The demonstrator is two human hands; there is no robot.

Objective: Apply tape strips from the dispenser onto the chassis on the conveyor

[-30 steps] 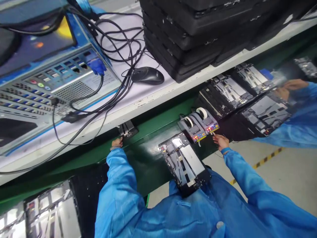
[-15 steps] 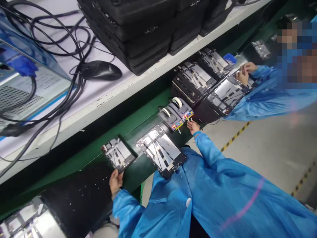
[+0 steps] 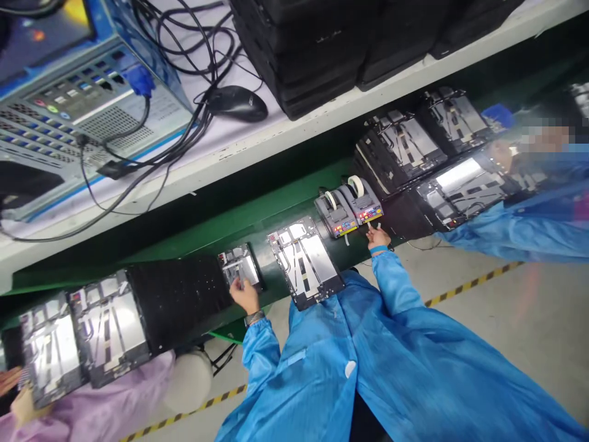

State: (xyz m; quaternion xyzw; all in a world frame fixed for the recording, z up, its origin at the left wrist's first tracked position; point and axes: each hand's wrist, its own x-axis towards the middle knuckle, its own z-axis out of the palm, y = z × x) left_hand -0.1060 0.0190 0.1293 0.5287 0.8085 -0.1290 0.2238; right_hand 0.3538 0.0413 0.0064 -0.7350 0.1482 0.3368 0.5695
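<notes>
A small opened tablet (image 3: pixel 251 268) with bared metal and ribbon cables lies on the bench. My left hand (image 3: pixel 245 297) is over its near edge, fingers curled together; whatever they pinch is too small to make out. My right hand (image 3: pixel 378 239) is at the front of the right one of two grey tape dispensers (image 3: pixel 363 202), its fingertips closed on a short white tape strip (image 3: pixel 369 226). The other tape dispenser (image 3: pixel 336 215) stands beside it, a white tape end hanging from its front. Between my hands a larger opened tablet (image 3: pixel 307 265) lies at the bench edge, touched by neither.
Stacked opened tablets (image 3: pixel 409 147) stand to the right, near a blurred co-worker's blue sleeve (image 3: pixel 488 230). At left, another person's pale purple sleeve (image 3: pixel 124 393) is near more opened tablets (image 3: pixel 110 328). Above runs a white shelf (image 3: pixel 202 178) with a mouse (image 3: pixel 237 103), cables and black trays.
My left hand has gone from gripping the small tablet's edge to over its near part. My right hand stays at the dispenser. The view has shifted, showing more at left.
</notes>
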